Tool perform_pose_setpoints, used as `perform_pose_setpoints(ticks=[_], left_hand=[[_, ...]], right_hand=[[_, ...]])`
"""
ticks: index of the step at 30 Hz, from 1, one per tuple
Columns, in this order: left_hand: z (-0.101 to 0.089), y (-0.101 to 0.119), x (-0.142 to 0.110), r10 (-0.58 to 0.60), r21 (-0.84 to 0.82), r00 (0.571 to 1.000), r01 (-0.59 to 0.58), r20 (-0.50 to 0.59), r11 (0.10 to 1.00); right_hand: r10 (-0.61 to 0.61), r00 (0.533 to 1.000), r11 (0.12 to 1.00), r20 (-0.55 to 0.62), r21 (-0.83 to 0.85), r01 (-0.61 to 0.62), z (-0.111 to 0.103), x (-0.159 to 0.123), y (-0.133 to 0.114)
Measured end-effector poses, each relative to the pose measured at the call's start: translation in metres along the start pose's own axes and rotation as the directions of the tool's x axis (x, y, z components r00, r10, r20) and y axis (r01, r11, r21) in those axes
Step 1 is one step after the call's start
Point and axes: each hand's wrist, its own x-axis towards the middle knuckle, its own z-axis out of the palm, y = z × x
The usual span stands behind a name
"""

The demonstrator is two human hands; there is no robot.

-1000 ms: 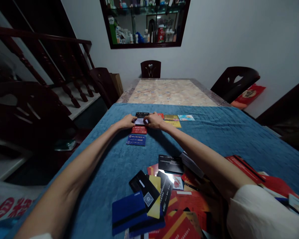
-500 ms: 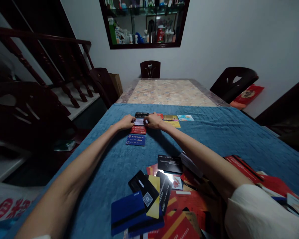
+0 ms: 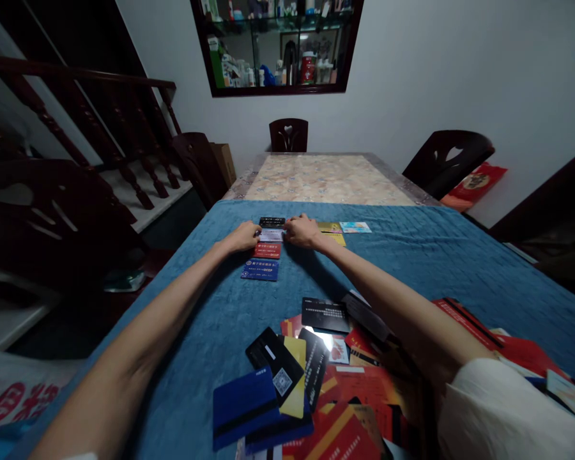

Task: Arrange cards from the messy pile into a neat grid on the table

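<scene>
In the head view, a column of cards lies on the blue cloth. It runs from a black card at the far end, through a pale lilac card and a red card, to a blue card nearest me. My left hand has its fingers closed at the left edge of the lilac card. Just beyond the right end of that card, my right hand rests with bent fingers, somewhat apart. Beside it lie a gold card, a yellow card and a light blue card, the first two partly hidden.
A loose heap of cards spreads over the near cloth, under my right forearm. More red cards lie to the right. The table's bare patterned top extends beyond the cloth. Dark wooden chairs surround the table.
My right hand has shifted slightly right, off the lilac card's end, and now covers the red card in the far row. My left hand stays at the lilac card's left edge.
</scene>
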Motion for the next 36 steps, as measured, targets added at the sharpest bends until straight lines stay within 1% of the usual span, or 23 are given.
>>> perform_pose_setpoints(ticks=[3,6,10,15,20,25,30,33,36], left_hand=[[0.001,-0.001,0.000,0.000,0.008,1.000,0.000,-0.023,1.000],[0.002,0.000,-0.001,0.001,0.012,0.997,0.000,-0.073,1.000],[0.001,0.004,-0.003,0.005,0.005,0.989,-0.005,-0.150,1.000],[0.000,0.010,-0.006,0.008,-0.012,0.979,-0.010,-0.202,1.000],[0.004,0.018,-0.012,0.026,-0.037,0.967,-0.037,-0.253,0.999],[0.005,0.031,-0.022,0.054,-0.065,0.958,-0.075,-0.280,0.995],[0.002,0.049,-0.034,0.100,-0.104,0.946,-0.138,-0.307,0.985],[0.002,0.063,-0.042,0.127,-0.104,0.943,-0.166,-0.307,0.981],[0.002,0.077,-0.051,0.164,-0.102,0.938,-0.203,-0.305,0.974]], right_hand=[[0.018,1.000,1.000,0.006,-0.021,-0.017,-0.002,-0.008,0.010],[0.016,1.000,0.999,0.017,-0.038,-0.015,-0.001,-0.016,0.016],[-0.008,1.000,0.999,0.015,-0.049,0.009,-0.001,-0.025,0.015],[-0.035,0.999,0.998,0.009,-0.043,0.035,0.000,-0.029,0.015],[-0.037,0.999,0.999,-0.005,-0.035,0.037,0.004,-0.030,0.017],[-0.028,1.000,0.998,-0.011,-0.051,0.027,0.004,-0.030,0.016],[-0.031,0.999,0.998,-0.035,-0.055,0.029,0.002,-0.032,0.018],[-0.049,0.997,0.997,-0.057,-0.062,0.046,0.000,-0.038,0.022],[-0.072,0.996,0.995,-0.056,-0.078,0.068,-0.006,-0.049,0.024]])
